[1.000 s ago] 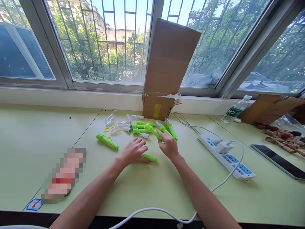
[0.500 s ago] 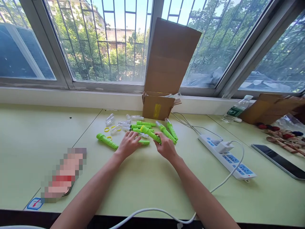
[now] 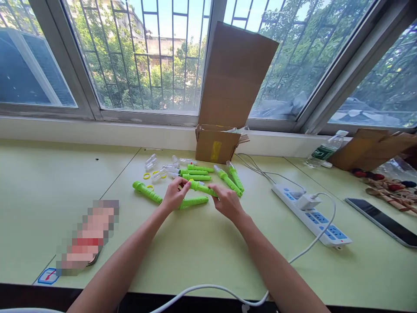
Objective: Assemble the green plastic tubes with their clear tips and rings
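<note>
My left hand (image 3: 173, 196) is closed around one green plastic tube (image 3: 194, 201) that sticks out to its right, and its fingertips touch the head of a second green tube (image 3: 202, 188). My right hand (image 3: 228, 201) grips the other end of that second tube, held just above the table. Behind the hands lie several more green tubes (image 3: 196, 172), small clear caps (image 3: 150, 161) and yellow rings (image 3: 146, 176). Another green tube (image 3: 147, 193) lies alone to the left of my left hand.
An open cardboard box (image 3: 216, 145) stands against the window sill behind the parts. A white power strip (image 3: 311, 214) with a plugged charger and cable lies to the right, then a phone (image 3: 381, 221), a water bottle (image 3: 324, 151) and more boxes. A blurred object (image 3: 87, 237) lies at the left.
Both hands moved away from me toward the pile. The left hand carried its short green tube along, and the two hands came together on the second tube.
</note>
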Motion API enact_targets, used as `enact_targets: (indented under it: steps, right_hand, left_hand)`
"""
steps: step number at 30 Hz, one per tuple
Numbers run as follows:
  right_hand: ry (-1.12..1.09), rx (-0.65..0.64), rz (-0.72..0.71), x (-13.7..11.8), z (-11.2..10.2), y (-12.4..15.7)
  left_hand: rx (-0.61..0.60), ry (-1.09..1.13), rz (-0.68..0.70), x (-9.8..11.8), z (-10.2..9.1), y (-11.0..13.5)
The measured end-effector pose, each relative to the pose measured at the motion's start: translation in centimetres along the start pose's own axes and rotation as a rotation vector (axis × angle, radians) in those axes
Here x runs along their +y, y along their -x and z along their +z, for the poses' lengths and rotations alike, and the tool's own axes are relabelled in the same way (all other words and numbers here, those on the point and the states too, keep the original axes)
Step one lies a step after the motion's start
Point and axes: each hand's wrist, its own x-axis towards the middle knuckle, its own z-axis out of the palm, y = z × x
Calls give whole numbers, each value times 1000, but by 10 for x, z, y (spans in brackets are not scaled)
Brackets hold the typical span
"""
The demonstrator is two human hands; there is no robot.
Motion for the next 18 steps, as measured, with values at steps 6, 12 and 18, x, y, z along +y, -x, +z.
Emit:
enact_targets:
  steps: [6, 12, 18]
  right_hand:
    - [-44, 25, -25, -4, -6, 0]
    - [-99, 54, -52, -10, -11, 0]
    - [-62, 48, -37, -9, -9, -1]
  left_hand:
    - [-36, 227, -126, 6, -4, 0]
    - [-93, 260, -134, 2, -7, -1]
    - [-115, 192, -101, 5, -6, -1]
